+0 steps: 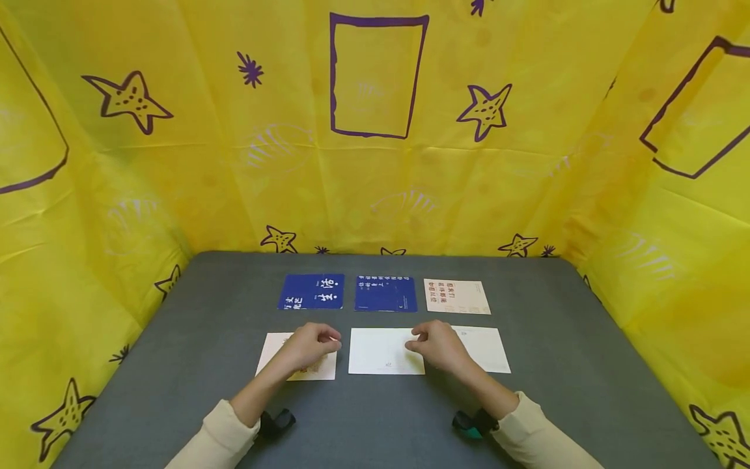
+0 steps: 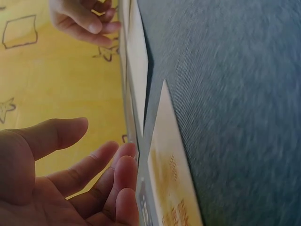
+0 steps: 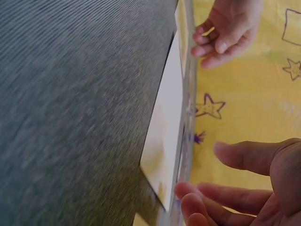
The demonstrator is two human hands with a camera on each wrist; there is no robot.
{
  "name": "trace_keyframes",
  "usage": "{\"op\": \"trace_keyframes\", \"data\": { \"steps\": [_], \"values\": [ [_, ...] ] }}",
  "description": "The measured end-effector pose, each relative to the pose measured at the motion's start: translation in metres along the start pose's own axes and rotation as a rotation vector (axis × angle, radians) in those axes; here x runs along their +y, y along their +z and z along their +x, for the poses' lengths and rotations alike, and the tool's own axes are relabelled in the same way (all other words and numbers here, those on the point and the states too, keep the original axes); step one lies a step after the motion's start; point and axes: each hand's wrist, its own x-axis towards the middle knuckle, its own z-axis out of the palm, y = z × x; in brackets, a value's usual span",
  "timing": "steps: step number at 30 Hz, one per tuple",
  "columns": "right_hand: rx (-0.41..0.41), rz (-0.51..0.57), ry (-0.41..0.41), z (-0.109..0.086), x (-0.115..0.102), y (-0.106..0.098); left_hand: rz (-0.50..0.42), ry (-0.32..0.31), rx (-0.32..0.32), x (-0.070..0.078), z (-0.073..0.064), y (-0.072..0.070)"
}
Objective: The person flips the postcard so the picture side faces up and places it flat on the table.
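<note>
While yellow cloth [image 1: 369,176] printed with stars and boxes stands at twelve o'clock of the dark gray desk [image 1: 381,417] and along its nine and three o'clock sides, six cards lie flat on that desk in two rows of three. On a dial centered on the middle white card [image 1: 377,352] of the near row, cream sleeves reach in, the left sleeve [image 1: 219,430] from eight o'clock and the right sleeve [image 1: 541,430] from four. A second white card [image 1: 485,352] with faint print lies at three o'clock, and a pale card [image 1: 322,369] with gold-brown print at nine. In the far row, a blue card [image 1: 310,291] with large white writing lies at ten o'clock, another blue card [image 1: 385,296] at twelve, a beige card [image 1: 459,296] with brown writing at two.

Both hands are loosely spread, thumb apart from gently bent fingers, grasping nothing: the left hand [image 1: 309,344] hangs over the pale card, the right hand [image 1: 439,345] over the middle white card's three o'clock edge. Black gadgets [image 1: 275,423] sit by the wrists; the one at four o'clock shows green.
</note>
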Motion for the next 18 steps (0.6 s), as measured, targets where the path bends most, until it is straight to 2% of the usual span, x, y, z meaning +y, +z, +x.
{"op": "trace_keyframes", "data": {
  "steps": [3, 8, 18],
  "values": [
    [0.006, -0.001, 0.035, -0.001, 0.005, 0.001, 0.008, 0.021, -0.005, 0.002, 0.0, 0.006],
    [-0.001, -0.043, 0.043, -0.003, 0.009, 0.003, 0.02, 0.061, -0.011, 0.004, 0.0, 0.014],
    [-0.001, -0.038, 0.049, -0.008, 0.01, 0.008, 0.043, 0.067, -0.003, 0.01, -0.001, 0.023]
  ]
}}
